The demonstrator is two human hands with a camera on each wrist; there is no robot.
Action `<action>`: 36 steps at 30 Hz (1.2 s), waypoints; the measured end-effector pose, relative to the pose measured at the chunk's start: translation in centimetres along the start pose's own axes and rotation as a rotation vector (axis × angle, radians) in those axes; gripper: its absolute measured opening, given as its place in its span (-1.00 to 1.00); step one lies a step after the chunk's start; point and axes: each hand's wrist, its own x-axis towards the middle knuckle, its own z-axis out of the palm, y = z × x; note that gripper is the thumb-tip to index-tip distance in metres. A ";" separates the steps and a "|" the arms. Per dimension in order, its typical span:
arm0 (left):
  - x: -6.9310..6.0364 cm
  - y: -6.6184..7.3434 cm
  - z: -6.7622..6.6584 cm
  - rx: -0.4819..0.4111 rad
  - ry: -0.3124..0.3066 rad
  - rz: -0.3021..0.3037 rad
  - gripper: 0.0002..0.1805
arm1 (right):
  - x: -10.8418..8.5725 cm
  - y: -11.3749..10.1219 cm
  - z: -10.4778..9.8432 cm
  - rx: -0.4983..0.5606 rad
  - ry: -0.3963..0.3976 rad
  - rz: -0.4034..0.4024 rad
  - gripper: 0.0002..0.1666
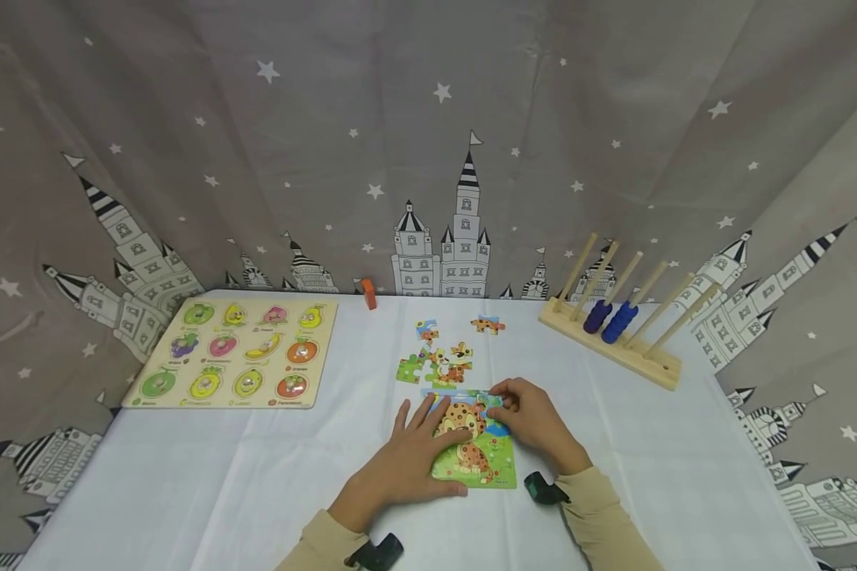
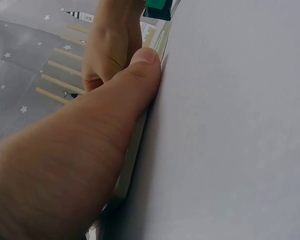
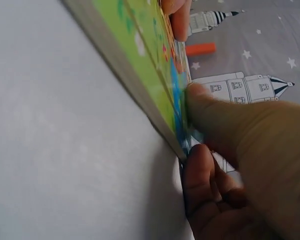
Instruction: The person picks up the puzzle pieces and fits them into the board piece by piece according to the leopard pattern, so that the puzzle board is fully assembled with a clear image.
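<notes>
A jigsaw puzzle (image 1: 496,456) with a spotted cub on green grass lies flat on the table in front of me. My left hand (image 1: 416,452) rests on its left side with the fingers spread, the thumb near the bottom edge. At the upper right corner, my right hand (image 1: 536,416) pinches the puzzle with thumb and curled forefinger. In the right wrist view, the thumb (image 3: 202,100) is over the blue part and a fingertip (image 3: 197,157) touches the corner. Whether a separate piece is between them is hidden. Behind the puzzle lie several loose jigsaw pieces (image 1: 457,363).
A wooden fruit peg board (image 1: 239,365) lies at the left. A wooden stand with upright rods (image 1: 636,361) and blue beads (image 1: 620,321) is at the back right. Near the back edge is a small orange block (image 1: 369,293). A grey castle-print curtain (image 1: 328,143) hangs behind the table.
</notes>
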 end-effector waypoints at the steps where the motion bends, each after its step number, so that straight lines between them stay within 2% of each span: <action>1: 0.0 0.0 0.0 0.002 0.005 0.005 -0.14 | 0.0 0.0 0.0 -0.013 0.003 -0.006 -0.72; 4: 0.0 0.0 0.0 0.006 0.012 0.014 -0.16 | 0.0 0.1 0.1 -0.055 0.010 -0.025 -0.73; 8: -0.1 0.1 0.0 -0.003 -0.014 -0.001 -0.16 | 0.0 0.1 0.1 -0.087 0.010 -0.039 -0.74; 13: -0.1 0.1 0.1 -0.013 -0.034 -0.011 -0.15 | 0.0 0.1 -0.3 -0.081 -0.016 -0.039 -0.73; 16: -0.1 0.2 0.1 -0.005 -0.035 -0.008 -0.15 | 0.7 0.4 -0.9 -0.065 -0.025 -0.018 -0.68; 19: 0.0 0.1 0.1 -0.003 -0.031 -0.008 -0.15 | 2.4 1.0 -1.8 -0.067 -0.014 -0.003 -0.54; 24: -0.1 0.1 0.0 -0.022 -0.032 -0.009 -0.15 | 6.6 2.5 -2.8 -0.085 0.015 -0.018 -0.35; 31: 0.0 -0.1 0.2 -0.003 -0.014 0.001 -0.14 | 11.7 2.8 -3.5 -0.063 0.025 -0.002 -0.29; 36: -0.1 -0.2 0.0 0.001 -0.026 0.000 -0.13 | 13.7 1.9 -3.2 -0.167 0.035 0.017 -0.35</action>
